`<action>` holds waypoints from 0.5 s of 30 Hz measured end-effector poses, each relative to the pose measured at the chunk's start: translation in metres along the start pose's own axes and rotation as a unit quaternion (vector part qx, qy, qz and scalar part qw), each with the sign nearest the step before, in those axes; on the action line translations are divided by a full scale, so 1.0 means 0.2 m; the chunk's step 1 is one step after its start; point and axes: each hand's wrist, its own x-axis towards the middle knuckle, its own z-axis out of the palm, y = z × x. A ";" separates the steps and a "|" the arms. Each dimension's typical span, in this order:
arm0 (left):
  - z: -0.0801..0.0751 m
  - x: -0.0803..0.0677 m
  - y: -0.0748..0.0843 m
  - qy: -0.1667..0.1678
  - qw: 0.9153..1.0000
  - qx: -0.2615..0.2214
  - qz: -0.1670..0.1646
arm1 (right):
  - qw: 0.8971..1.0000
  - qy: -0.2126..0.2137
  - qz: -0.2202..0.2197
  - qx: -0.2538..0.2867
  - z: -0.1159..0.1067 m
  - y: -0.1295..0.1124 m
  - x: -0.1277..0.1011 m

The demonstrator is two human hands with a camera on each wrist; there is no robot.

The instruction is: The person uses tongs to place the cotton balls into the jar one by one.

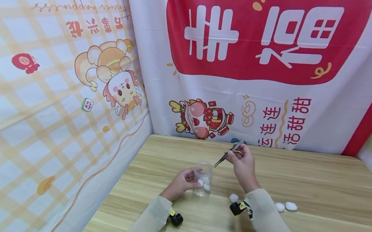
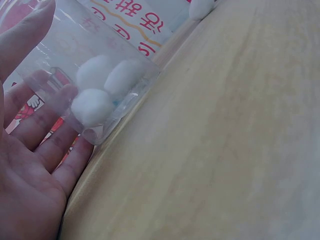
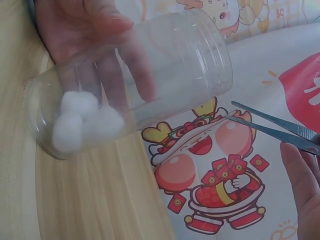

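Two cream sleeves reach in from the bottom edge of the head view, each with a small black wrist camera strapped below it. The left hand (image 1: 182, 183) wraps its fingers (image 2: 47, 132) around a clear plastic jar (image 1: 203, 178) that stands upright on the wooden table (image 1: 311, 185); the left wrist view shows those fingers slightly apart and pressed against the jar's wall, seen through the plastic. Three cotton balls (image 2: 102, 87) lie bunched at the bottom of the jar, touching one another. The right hand (image 1: 243, 164) is raised just beside and above the jar's open mouth, thumb and fingers pinching a pair of metal tweezers (image 1: 229, 153). The tweezers slant down toward the jar, their tips (image 3: 240, 111) slightly apart and holding nothing, near the rim but outside it.

A loose cotton ball (image 1: 233, 197) lies on the table near the right forearm, and two more cotton balls (image 1: 286, 206) lie side by side further right. The table is pale wood with a straight grain, set into a corner. Printed cloth hangs as the backdrop: on the left a cream and orange check with a cartoon dragon (image 1: 115, 77), at the back a white banner (image 1: 255, 63) with large white characters on a red panel and a cartoon figure (image 1: 204, 118) in red near the table's edge.
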 end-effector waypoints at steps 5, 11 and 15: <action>0.00 0.00 0.00 -0.003 1.000 -0.003 0.006 | 1.000 -0.002 -0.009 -0.001 -0.03 -0.01 -0.01; 0.00 0.00 -0.01 -0.006 1.000 -0.001 0.011 | 1.000 -0.001 -0.023 0.000 -0.06 -0.02 -0.03; 0.00 0.00 -0.01 -0.006 1.000 0.002 0.013 | 1.000 -0.004 -0.029 -0.005 -0.09 -0.03 -0.05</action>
